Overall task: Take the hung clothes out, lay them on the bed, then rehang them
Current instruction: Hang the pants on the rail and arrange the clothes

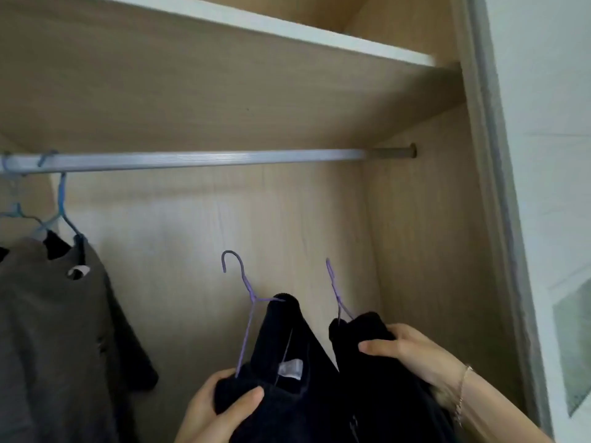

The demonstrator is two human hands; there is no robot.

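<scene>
Clothing hung off the rail (208,159), below its right half: left hand (220,407) gripped the left garment (287,394) by its shoulder, right hand (415,353) clutched the right garment (367,378). Both hanger hooks probably needed keeping upright and apart to avoid tangling.

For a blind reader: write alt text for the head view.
The left hand grips a dark garment and the right hand a second dark garment, each on a purple hanger, below a wardrobe's metal rail. At far left, a grey garment hangs from the rail on a blue hanger.
</scene>
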